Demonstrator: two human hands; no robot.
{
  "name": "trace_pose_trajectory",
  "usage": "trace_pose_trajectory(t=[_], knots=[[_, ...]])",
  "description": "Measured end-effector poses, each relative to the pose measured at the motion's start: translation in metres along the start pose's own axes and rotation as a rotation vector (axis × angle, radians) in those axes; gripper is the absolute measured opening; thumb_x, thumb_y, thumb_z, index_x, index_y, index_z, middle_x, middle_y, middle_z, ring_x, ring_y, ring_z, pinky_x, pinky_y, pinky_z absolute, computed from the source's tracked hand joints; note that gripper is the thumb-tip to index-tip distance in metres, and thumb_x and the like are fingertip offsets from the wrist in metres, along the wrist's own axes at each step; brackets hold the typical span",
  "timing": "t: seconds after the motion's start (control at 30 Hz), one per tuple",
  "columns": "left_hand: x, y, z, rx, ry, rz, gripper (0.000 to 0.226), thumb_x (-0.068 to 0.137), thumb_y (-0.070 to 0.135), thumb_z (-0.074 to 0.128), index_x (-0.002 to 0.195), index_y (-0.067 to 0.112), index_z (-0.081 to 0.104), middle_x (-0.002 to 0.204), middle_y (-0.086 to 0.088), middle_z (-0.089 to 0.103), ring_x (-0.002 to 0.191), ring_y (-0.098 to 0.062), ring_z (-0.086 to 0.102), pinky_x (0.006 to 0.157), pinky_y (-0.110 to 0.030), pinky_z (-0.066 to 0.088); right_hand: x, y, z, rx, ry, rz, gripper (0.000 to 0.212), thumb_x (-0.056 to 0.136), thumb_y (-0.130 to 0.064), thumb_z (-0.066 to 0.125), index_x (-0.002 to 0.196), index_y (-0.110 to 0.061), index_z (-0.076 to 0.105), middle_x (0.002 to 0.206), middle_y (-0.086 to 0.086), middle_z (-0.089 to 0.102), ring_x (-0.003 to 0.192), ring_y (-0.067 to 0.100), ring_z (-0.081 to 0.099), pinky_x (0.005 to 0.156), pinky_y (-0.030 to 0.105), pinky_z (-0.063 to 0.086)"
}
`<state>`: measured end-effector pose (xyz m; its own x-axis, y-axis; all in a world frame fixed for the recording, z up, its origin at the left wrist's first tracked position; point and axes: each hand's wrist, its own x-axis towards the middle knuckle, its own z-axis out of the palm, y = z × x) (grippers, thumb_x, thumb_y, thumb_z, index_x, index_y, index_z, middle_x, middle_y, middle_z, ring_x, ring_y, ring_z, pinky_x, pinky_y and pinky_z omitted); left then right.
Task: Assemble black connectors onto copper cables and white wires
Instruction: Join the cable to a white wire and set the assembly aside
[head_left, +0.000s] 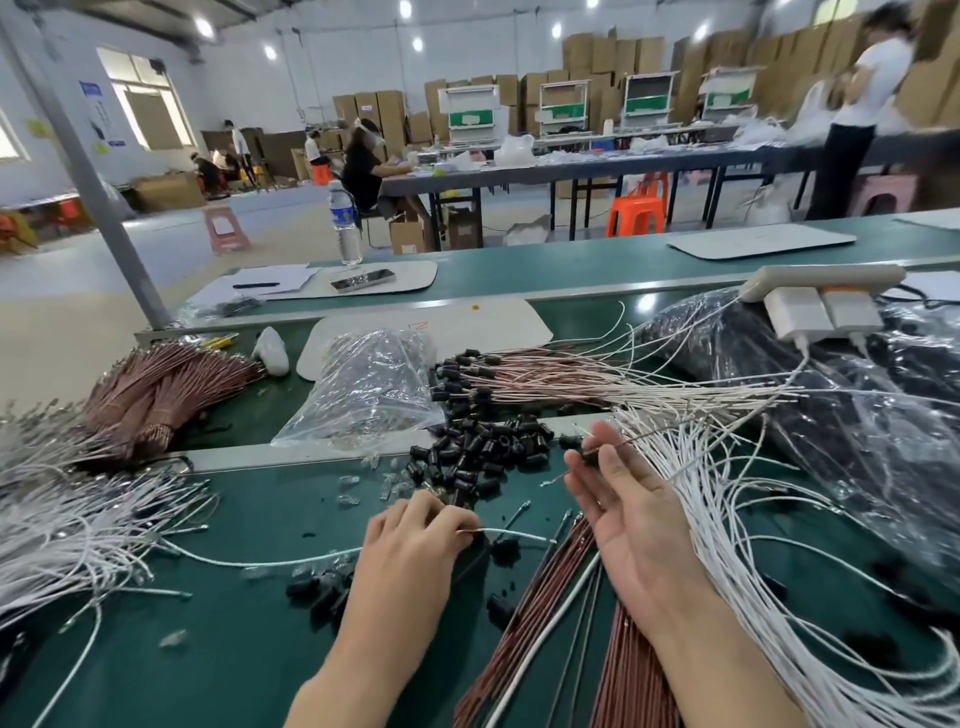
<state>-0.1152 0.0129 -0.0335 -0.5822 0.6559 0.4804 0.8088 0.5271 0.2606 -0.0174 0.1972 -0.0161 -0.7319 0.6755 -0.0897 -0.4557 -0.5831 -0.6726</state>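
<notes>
My left hand (418, 530) rests knuckles-up on the green bench and pinches the end of a white wire (511, 533) that points right. My right hand (618, 499) is palm-up, fingers extended, with a black connector (590, 456) on a thin copper cable (631, 442) held at its fingertips. A heap of loose black connectors (483, 452) lies just beyond both hands. Finished cables with connectors (524, 376) fan out behind it. Copper cables (540, 603) run under my right wrist, and white wires (737, 525) spread to the right.
A clear plastic bag (369, 389) and a copper cable bundle (156, 395) lie at left, beside more white wires (67, 525). A black bag (831, 395) and power strip (826, 291) sit at right. Other people work at far tables.
</notes>
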Motion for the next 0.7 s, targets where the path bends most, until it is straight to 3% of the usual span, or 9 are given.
trace_pose_trajectory(t=[0.17, 0.33, 0.47, 0.7], knots=[[-0.004, -0.004, 0.001, -0.192, 0.165, -0.059, 0.015, 0.095, 0.028, 0.061, 0.108, 0.031, 0.068, 0.099, 0.02, 0.052, 0.082, -0.009, 0.056, 0.072, -0.025, 0.048, 0.002, -0.002, -0.002, 0.074, -0.007, 0.028, 0.03, 0.093, -0.006, 0.054, 0.118, -0.01, 0.072, 0.111, 0.01, 0.075, 0.103, 0.028, 0.074, 0.08, 0.033, 0.062], [-0.003, -0.001, -0.005, -0.255, 0.31, -0.059, 0.019, 0.097, 0.028, 0.058, 0.113, 0.027, 0.068, 0.098, 0.016, 0.048, 0.068, -0.008, 0.054, 0.057, -0.025, 0.046, -0.002, -0.002, 0.003, 0.099, -0.057, 0.078, 0.028, 0.09, -0.003, 0.056, 0.103, -0.01, 0.079, 0.12, 0.015, 0.073, 0.109, 0.03, 0.072, 0.085, 0.036, 0.061], [-0.004, -0.001, -0.005, -0.277, 0.32, -0.072, 0.019, 0.096, 0.029, 0.059, 0.111, 0.023, 0.07, 0.096, 0.014, 0.048, 0.073, -0.012, 0.058, 0.056, -0.034, 0.052, -0.008, 0.002, 0.009, 0.079, -0.132, 0.136, 0.03, 0.089, 0.001, 0.054, 0.114, -0.005, 0.071, 0.123, 0.018, 0.071, 0.111, 0.033, 0.071, 0.085, 0.036, 0.061], [-0.004, 0.001, -0.007, -0.267, 0.305, -0.08, 0.022, 0.095, 0.032, 0.058, 0.109, 0.023, 0.072, 0.092, 0.015, 0.048, 0.071, -0.011, 0.057, 0.055, -0.031, 0.051, -0.015, 0.009, 0.016, 0.039, -0.198, 0.187, 0.036, 0.088, 0.0, 0.053, 0.122, -0.004, 0.064, 0.127, 0.018, 0.069, 0.116, 0.034, 0.068, 0.093, 0.039, 0.059]])
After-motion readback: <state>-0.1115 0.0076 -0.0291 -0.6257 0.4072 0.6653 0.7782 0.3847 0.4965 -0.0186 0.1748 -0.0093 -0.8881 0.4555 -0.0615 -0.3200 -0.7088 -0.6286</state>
